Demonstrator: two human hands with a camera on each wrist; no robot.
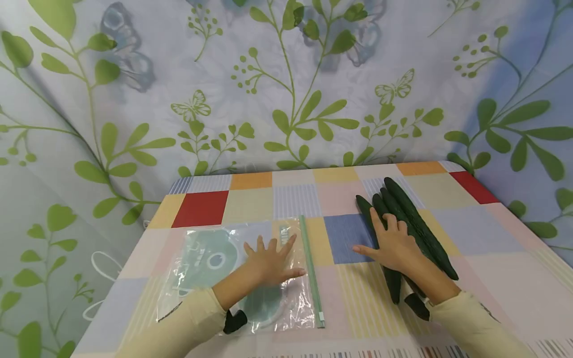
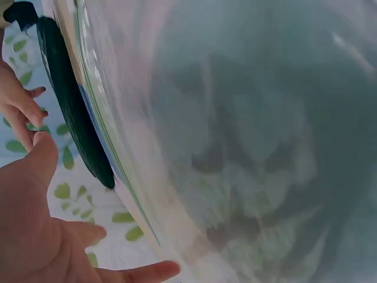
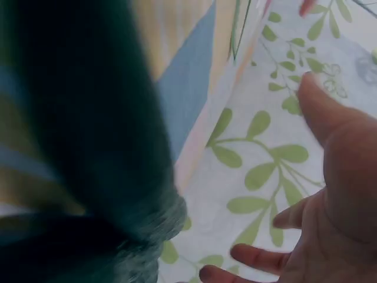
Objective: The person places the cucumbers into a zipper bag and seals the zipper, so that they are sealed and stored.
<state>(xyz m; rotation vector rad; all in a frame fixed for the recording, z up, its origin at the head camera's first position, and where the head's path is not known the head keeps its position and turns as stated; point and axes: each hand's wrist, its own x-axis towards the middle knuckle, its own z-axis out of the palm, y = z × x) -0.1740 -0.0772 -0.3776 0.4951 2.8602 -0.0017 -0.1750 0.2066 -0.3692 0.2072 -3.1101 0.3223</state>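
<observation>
A clear zip bag [image 1: 203,261] with pale green printing and a green slider strip [image 1: 311,278] lies flat on the table. Above it, my left hand [image 1: 268,263] spreads its fingers, holding nothing; whether the palm touches the plastic I cannot tell. Several long dark green cucumbers [image 1: 423,228] lie side by side, right of the bag. Over them hovers my right hand [image 1: 396,248], fingers and thumb spread and gripping nothing. In the right wrist view, a gap shows between that hand [image 3: 347,183] and the blurred cucumbers [image 3: 88,112]. My forearm and hand hide part of the cucumbers.
A patchwork-patterned cloth [image 1: 250,204] covers the table. Behind it hangs a leaf-printed curtain [image 1: 313,74], close to the table's far edge. A white cord [image 1: 105,263] loops at the left side. Dark bands [image 1: 235,321] sit at both wrists.
</observation>
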